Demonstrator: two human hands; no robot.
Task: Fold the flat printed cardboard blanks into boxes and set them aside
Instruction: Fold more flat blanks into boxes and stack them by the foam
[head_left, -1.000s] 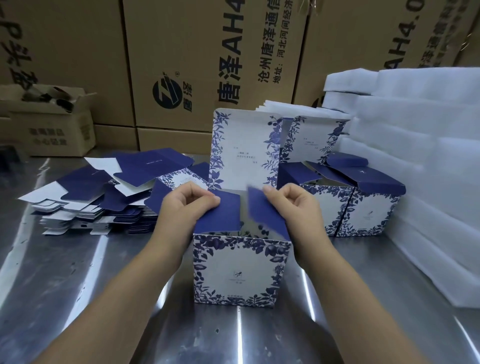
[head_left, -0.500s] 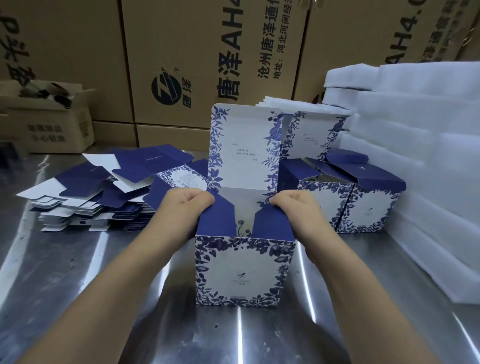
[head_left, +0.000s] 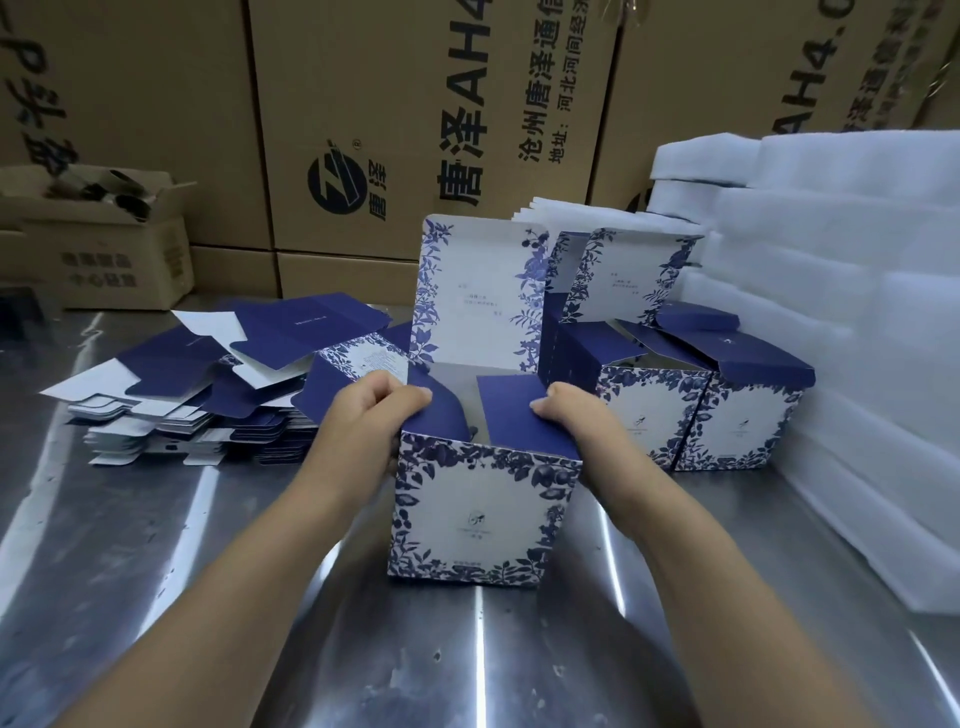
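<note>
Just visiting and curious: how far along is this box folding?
Done: at least two folded boxes stand beside the white foam sheets. In hand: the left hand and right hand grip the side flaps of a third box, its lid upright. Remaining: a heap of flat blanks.

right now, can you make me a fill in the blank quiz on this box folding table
The pile of flat blanks lies to the ____ of the box being folded.
The left hand and right hand each pinch one blue ____ of that box.
The finished boxes stand to its ____.
The stacked foam sheets are ____ in colour.
Missing: left, flap, right, white.
</note>
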